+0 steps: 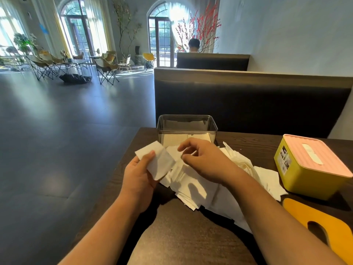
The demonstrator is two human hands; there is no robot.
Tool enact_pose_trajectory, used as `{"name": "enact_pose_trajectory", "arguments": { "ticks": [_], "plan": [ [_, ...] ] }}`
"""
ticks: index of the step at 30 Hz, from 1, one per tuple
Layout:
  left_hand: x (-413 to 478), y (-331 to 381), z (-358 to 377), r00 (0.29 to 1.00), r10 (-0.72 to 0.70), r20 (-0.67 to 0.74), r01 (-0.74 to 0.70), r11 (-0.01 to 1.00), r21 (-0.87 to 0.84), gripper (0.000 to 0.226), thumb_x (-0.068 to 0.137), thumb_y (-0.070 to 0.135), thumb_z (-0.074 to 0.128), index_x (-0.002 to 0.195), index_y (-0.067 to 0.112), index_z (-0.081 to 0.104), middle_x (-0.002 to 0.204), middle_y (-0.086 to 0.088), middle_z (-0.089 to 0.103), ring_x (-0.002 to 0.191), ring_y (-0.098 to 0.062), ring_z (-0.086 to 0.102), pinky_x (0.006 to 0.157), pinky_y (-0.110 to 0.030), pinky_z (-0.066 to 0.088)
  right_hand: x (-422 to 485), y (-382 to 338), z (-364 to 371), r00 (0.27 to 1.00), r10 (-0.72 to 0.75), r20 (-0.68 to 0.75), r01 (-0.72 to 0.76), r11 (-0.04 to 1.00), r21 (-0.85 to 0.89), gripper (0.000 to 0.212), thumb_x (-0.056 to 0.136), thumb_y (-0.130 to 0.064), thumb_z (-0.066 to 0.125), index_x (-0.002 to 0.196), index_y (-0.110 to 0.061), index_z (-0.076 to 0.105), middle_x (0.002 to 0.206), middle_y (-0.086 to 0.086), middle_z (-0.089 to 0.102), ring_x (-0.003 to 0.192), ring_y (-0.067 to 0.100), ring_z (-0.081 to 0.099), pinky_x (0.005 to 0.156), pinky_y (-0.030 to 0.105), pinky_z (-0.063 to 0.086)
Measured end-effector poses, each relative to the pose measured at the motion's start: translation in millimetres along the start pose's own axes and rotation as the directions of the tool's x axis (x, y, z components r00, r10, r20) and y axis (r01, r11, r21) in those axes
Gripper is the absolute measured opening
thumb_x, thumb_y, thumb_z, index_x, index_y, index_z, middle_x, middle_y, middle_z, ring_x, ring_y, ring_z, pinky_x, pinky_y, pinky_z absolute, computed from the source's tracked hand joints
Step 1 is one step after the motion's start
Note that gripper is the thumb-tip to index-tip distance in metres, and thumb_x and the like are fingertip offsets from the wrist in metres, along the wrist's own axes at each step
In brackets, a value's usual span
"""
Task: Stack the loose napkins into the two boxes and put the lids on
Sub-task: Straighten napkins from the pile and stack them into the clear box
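Note:
A heap of loose white napkins [206, 190] lies on the dark wooden table [181, 236]. My left hand [140, 176] grips a small stack of napkins [156, 161] by its left edge, thumb on top. My right hand [202, 159] hovers over the heap with fingers curled, pinching at a napkin edge. Behind the hands stands a clear open box [187, 127] with napkins lying flat inside. At the right sits a yellow box [305, 175] with its pink slotted lid [317, 155] on. An orange lid [328, 224] with an oval slot lies at the table's front right.
A dark padded booth back [248, 100] rises right behind the table. The table's left edge drops to a grey floor. Folding chairs and a low table stand far off at the left; a person sits behind a second booth.

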State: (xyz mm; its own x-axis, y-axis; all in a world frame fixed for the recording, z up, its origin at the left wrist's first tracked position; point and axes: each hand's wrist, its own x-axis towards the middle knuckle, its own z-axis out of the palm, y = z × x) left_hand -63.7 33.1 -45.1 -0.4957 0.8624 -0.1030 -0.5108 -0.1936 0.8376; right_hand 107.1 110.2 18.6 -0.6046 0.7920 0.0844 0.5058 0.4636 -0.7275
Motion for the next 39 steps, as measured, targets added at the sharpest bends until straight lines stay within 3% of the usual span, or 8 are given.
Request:
{"name": "enact_pose_trajectory", "arguments": {
  "ticks": [5, 8, 16, 23, 26, 29, 35, 39],
  "plan": [
    [6, 10, -8, 0.993, -0.061, -0.098, 0.039, 0.978, -0.207, 0.039, 0.104, 0.025, 0.061, 0.141, 0.017, 0.052, 0.128, -0.018, 0.067, 0.109, -0.034, 0.075, 0.09, -0.052, 0.063, 1, 10, 8, 0.977, -0.12, 0.178, 0.202, 0.787, -0.582, 0.051, 0.099, -0.037, 0.064, 0.146, -0.047, 0.048, 0.163, -0.012, 0.032, 0.15, 0.019, 0.023, 0.125, 0.052, 0.021],
    [3, 11, -7, 0.994, -0.098, -0.057, 0.084, 0.974, -0.208, 0.033, 0.108, 0.024, 0.052, 0.139, 0.015, 0.05, 0.118, -0.018, 0.077, 0.106, -0.034, 0.076, 0.1, -0.053, 0.057, 2, 15, 23, 0.963, -0.078, 0.258, 0.235, 0.71, -0.664, 0.058, 0.097, -0.038, 0.066, 0.149, -0.049, 0.043, 0.171, -0.007, 0.016, 0.158, 0.026, 0.005, 0.125, 0.058, 0.007],
    [4, 8, -6, 0.988, -0.15, -0.027, 0.146, 0.981, -0.125, 0.033, 0.111, 0.029, 0.045, 0.141, 0.017, 0.046, 0.119, -0.015, 0.077, 0.108, -0.033, 0.076, 0.109, -0.054, 0.051, 3, 14, 25, 0.968, -0.087, 0.235, 0.234, 0.654, -0.719, 0.038, 0.095, -0.043, 0.071, 0.131, -0.042, 0.059, 0.17, -0.004, 0.022, 0.157, 0.028, 0.008, 0.127, 0.061, 0.005],
    [7, 3, -6, 0.994, -0.104, -0.018, 0.103, 0.994, -0.041, 0.024, 0.112, 0.025, 0.044, 0.135, 0.023, 0.05, 0.115, -0.011, 0.079, 0.103, -0.034, 0.077, 0.093, -0.053, 0.059, 2, 9, 8, 0.978, -0.15, 0.142, 0.206, 0.771, -0.603, 0.023, 0.095, -0.044, 0.067, 0.118, -0.043, 0.067, 0.16, -0.013, 0.036, 0.152, 0.018, 0.018, 0.126, 0.054, 0.007],
    [6, 1, -3, 0.998, -0.056, 0.019, 0.055, 0.997, 0.045, 0.027, 0.113, 0.02, 0.041, 0.138, 0.024, 0.05, 0.116, -0.008, 0.079, 0.105, -0.031, 0.077, 0.086, -0.05, 0.06, -2, 3, -9, 0.983, -0.159, 0.096, 0.185, 0.88, -0.437, 0.015, 0.093, -0.038, 0.071, 0.106, -0.042, 0.065, 0.141, -0.017, 0.054, 0.136, 0.011, 0.04, 0.12, 0.045, 0.031],
    [2, -1, -1, 0.997, -0.006, 0.071, -0.003, 0.991, 0.133, 0.03, 0.112, 0.015, 0.04, 0.139, 0.023, 0.053, 0.118, -0.004, 0.078, 0.108, -0.024, 0.076, 0.083, -0.045, 0.06, -8, 2, -23, 0.993, -0.106, 0.056, 0.115, 0.972, -0.203, 0.015, 0.092, -0.027, 0.073, 0.1, -0.038, 0.067, 0.111, -0.018, 0.065, 0.106, 0.007, 0.06, 0.094, 0.029, 0.055],
    [-9, -3, 3, 0.984, -0.03, 0.178, -0.002, 0.984, 0.178, 0.03, 0.111, 0.015, 0.043, 0.131, 0.017, 0.065, 0.117, -0.011, 0.078, 0.102, -0.027, 0.075, 0.082, -0.043, 0.059, -9, -1, -21, 0.994, -0.075, 0.077, 0.065, 0.989, 0.13, 0.014, 0.095, -0.022, 0.075, 0.102, -0.032, 0.07, 0.098, -0.017, 0.072, 0.097, 0.005, 0.07, 0.087, 0.024, 0.06],
    [-19, -3, 7, 0.947, -0.116, 0.3, 0.074, 0.986, 0.149, 0.033, 0.1, 0.03, 0.053, 0.118, 0.021, 0.079, 0.118, -0.02, 0.074, 0.1, -0.033, 0.072, 0.091, -0.052, 0.058, -9, -9, -2, 0.995, -0.062, 0.078, 0.053, 0.993, 0.108, 0.013, 0.096, -0.028, 0.073, 0.104, -0.035, 0.067, 0.1, -0.018, 0.069, 0.095, 0.008, 0.069, 0.077, 0.014, 0.056]
  ]
}}
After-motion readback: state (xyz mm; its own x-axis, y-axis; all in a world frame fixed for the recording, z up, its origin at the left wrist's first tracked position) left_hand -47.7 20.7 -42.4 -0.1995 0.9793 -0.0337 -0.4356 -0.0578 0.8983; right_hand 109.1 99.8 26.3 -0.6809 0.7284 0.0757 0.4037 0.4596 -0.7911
